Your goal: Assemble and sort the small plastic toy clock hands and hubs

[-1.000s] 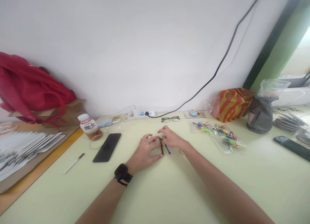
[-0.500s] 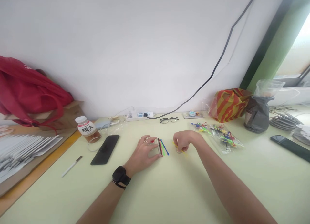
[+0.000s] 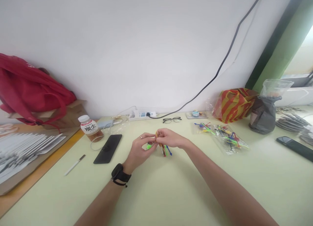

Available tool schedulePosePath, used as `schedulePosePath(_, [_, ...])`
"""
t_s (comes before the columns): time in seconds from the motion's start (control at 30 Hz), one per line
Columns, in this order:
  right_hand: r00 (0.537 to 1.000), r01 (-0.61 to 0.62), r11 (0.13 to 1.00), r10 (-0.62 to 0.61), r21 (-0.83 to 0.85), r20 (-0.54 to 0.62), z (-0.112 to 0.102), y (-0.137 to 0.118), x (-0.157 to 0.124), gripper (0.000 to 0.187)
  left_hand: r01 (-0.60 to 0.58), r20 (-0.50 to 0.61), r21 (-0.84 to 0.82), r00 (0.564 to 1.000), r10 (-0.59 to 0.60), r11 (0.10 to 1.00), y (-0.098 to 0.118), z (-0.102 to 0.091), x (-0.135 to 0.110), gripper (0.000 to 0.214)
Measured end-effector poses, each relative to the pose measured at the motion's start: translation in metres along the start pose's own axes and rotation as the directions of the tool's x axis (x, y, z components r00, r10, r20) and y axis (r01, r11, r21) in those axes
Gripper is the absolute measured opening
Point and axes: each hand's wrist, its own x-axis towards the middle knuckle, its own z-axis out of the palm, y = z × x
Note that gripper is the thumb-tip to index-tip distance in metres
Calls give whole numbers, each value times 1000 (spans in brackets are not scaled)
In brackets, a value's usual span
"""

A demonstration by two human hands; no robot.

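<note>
Holding a small bundle of coloured plastic picks (image 3: 164, 149) up off the pale green table (image 3: 171, 193), the two hands meet near the middle of its far half, a little short of the back edge. The left hand (image 3: 140, 150) has its thumb and forefinger pinched shut on the bundle, with a bright green end showing just under the fingertips, and a black watch (image 3: 119, 176) sits on that wrist. The right hand (image 3: 171, 138) closes its fingertips on a thin yellow-orange pick (image 3: 156, 134) at the top of the bundle, touching the left fingers. Red, green and blue picks fan out below and just touch or hang close over the table; which of the two I cannot tell. By the look of it, the step in hand is adding one more pick to the gathered set, and the next move calls for a steady left pinch while the right hand lays the piece in line with the rest. More picks lie in a clear bag (image 3: 223, 136) towards the right edge. A black phone (image 3: 108, 148), a drink bottle (image 3: 89, 127) and a white pen (image 3: 74, 165) lie towards the left edge; glasses (image 3: 172, 120) and a power strip (image 3: 142, 115) sit along the back edge.
</note>
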Motion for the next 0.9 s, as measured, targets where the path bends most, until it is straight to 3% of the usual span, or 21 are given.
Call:
schedulePosePath(0.1, [992, -82, 990, 70, -116, -105, -3, 10, 3, 9, 43, 72, -42, 997, -39, 998, 0, -4, -1, 10])
schedulePosePath(0.2, [961, -220, 945, 166, -241, -223, -12, 27, 6, 13, 91, 241, -77, 968, -70, 993, 1, -6, -3, 14])
schedulePosePath(0.33, [929, -362, 865, 301, -347, -217, -21, 43, 5, 31, 135, 422, 2, 898, -124, 991, -1, -10, -5, 9])
schedulePosePath(0.5, [930, -368, 846, 344, -386, -134, -17, 41, 5, 35, 116, 398, 105, 905, -148, 988, -13, -20, -3, 13])
schedulePosePath(0.63, [938, -339, 867, 340, -365, -65, -10, 35, 7, 30, 72, 370, 133, 922, -117, 988, -22, -24, -2, 39])
schedulePosePath(0.73, [936, -340, 882, 352, -325, -24, -5, 33, 7, 26, 42, 333, 204, 937, -110, 978, -24, -17, -7, 59])
schedulePosePath(0.9, [935, -338, 909, 355, -244, 27, 6, 31, 8, 18, -28, 393, 259, 916, -80, 965, -28, -2, -13, 54])
